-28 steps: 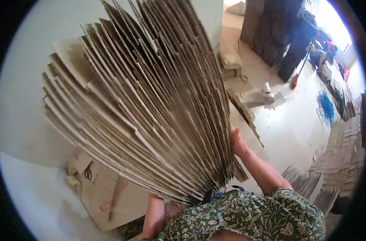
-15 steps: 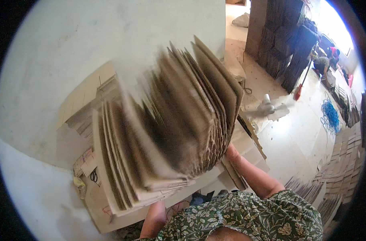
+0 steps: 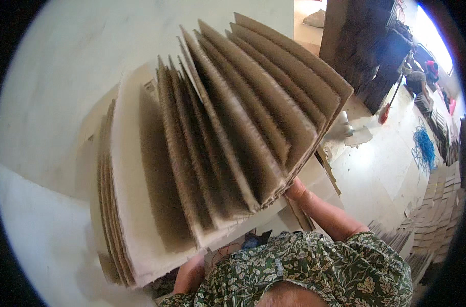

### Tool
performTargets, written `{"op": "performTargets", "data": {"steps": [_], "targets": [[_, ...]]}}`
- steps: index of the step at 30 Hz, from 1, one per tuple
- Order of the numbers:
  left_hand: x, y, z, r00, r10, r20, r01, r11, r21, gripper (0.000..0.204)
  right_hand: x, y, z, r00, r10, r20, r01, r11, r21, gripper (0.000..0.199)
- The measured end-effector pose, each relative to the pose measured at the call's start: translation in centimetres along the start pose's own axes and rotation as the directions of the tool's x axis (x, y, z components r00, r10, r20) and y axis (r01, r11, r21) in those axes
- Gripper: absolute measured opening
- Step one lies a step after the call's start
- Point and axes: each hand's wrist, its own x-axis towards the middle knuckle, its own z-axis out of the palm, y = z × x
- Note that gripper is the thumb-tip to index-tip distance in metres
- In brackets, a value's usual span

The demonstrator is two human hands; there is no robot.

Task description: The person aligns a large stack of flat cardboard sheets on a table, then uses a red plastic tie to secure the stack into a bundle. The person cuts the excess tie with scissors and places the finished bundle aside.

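A thick bundle of brown cardboard sheets (image 3: 135, 204) fills the middle of the view, fanned apart at the top and closer together along the lower edge. At the bundle's right lower edge, my right hand (image 3: 295, 190) grips the sheets, its fingers hidden behind them. My left hand (image 3: 196, 258) is under the bundle's near left edge, supporting it; mostly the wrist and forearm show. The sheets lean in different directions, with wide gaps between several of them. The bundle covers most of the work surface below.
A pale wall rises beyond the bundle. Tall cardboard stacks (image 3: 353, 46) stand at the back right. Blue twine (image 3: 424, 148) lies tangled on the floor near a red-ended long-handled tool (image 3: 385, 113). More flat cardboard (image 3: 432, 210) covers the right side. Another person (image 3: 417, 82) bends down far right.
The bundle has opened into a wider fan, spreading up to the right and out to the left. It now covers the scissors and scraps seen earlier at the left. Both hands stay at its lower edge.
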Motion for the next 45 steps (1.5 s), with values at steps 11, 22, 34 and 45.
{"op": "performTargets", "data": {"steps": [11, 22, 34, 45], "targets": [[-5.6, 9.9, 15.2, 0.885, 0.289, 0.365, -0.245, 0.956, -0.163, 0.068, 0.0, 4.0, -2.9, 0.972, 0.223, -0.078, -0.128, 0.773, 0.622, 0.046], [-13.7, 11.0, 26.0, 0.777, 0.385, 0.498, -0.319, 0.923, -0.216, 0.066, -3.8, -7.5, -12.3, 0.972, 0.182, -0.147, -0.092, 0.875, 0.475, 0.054], [-5.2, 6.5, 18.6, 0.904, 0.145, 0.402, -0.172, 0.985, 0.032, 0.065, -1.5, -9.0, -1.3, 0.931, 0.362, -0.040, -0.349, 0.918, 0.189, 0.080], [-3.3, 6.4, 4.0, 0.997, -0.020, 0.069, 0.008, 0.985, 0.172, 0.065, -4.1, -15.8, 2.6, 0.897, 0.441, 0.028, -0.442, 0.897, 0.028, 0.083]]}}
